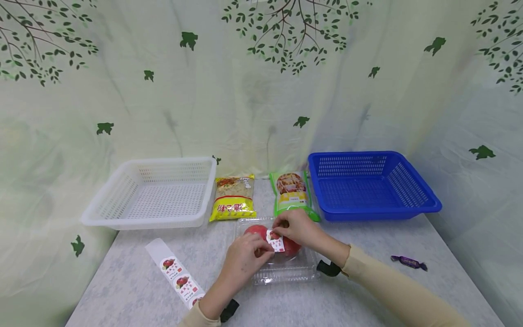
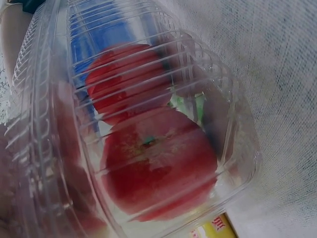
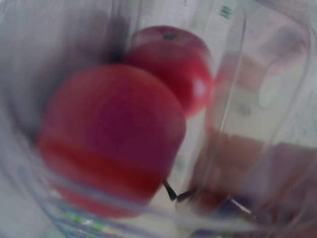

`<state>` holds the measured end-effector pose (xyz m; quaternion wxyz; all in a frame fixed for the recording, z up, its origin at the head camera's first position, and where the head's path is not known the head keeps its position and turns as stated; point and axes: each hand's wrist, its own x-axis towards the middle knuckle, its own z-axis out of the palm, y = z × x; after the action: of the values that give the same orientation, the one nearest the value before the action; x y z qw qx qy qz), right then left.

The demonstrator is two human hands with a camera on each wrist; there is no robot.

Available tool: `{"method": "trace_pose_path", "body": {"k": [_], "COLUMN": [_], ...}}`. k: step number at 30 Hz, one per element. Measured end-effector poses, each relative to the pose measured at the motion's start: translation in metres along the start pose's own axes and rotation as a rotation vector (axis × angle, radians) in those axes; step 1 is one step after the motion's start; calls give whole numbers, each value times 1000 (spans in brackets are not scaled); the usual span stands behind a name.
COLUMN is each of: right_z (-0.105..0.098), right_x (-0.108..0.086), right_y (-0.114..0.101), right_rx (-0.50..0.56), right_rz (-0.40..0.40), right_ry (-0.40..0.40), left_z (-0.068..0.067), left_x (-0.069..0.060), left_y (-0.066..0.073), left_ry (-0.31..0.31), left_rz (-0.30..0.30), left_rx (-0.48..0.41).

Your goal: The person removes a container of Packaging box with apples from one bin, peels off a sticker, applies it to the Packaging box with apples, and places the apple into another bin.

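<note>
A clear plastic clamshell box (image 1: 286, 274) stands on the table in front of me, with two round red fruits (image 2: 161, 163) inside, side by side. Over its lid is a white sticker label (image 1: 279, 245) printed with a red fruit picture and red characters. My right hand (image 1: 300, 227) pinches the label's upper edge between thumb and fingertips. At the lower left edge of the same label, the thumb and index finger of my left hand (image 1: 245, 256) pinch it. In both wrist views the ribbed box walls and fruits fill most of the picture; the label does not show there.
A backing strip (image 1: 175, 272) of similar labels lies at left, partly under my left forearm. Behind are a white basket (image 1: 143, 222), a yellow bag (image 1: 234, 197), a green bag (image 1: 292, 193) and a blue basket (image 1: 376, 213). A purple wrapped candy (image 1: 409, 262) lies at right.
</note>
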<state>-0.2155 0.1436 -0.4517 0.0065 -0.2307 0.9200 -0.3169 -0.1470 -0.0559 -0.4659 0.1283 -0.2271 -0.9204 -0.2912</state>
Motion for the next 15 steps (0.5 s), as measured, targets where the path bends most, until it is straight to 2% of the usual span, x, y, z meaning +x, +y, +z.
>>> {"method": "trace_pose_path", "body": {"k": [5, 9, 12, 15], "right_z": [-1, -2, -5, -10], "right_x": [-1, -1, -2, -4], "right_y": [-1, -2, -1, 0], "right_rx": [23, 45, 75, 113], "right_rz": [14, 30, 37, 25], "right_ry": [0, 2, 4, -3], "left_z": [-1, -3, -8, -15], "left_x": [-1, 0, 2, 4], "left_y": [0, -1, -3, -4], "left_ry": [5, -27, -61, -63], "left_rz": [20, 11, -10, -26], "left_rx": [-4, -24, -88, -179]}}
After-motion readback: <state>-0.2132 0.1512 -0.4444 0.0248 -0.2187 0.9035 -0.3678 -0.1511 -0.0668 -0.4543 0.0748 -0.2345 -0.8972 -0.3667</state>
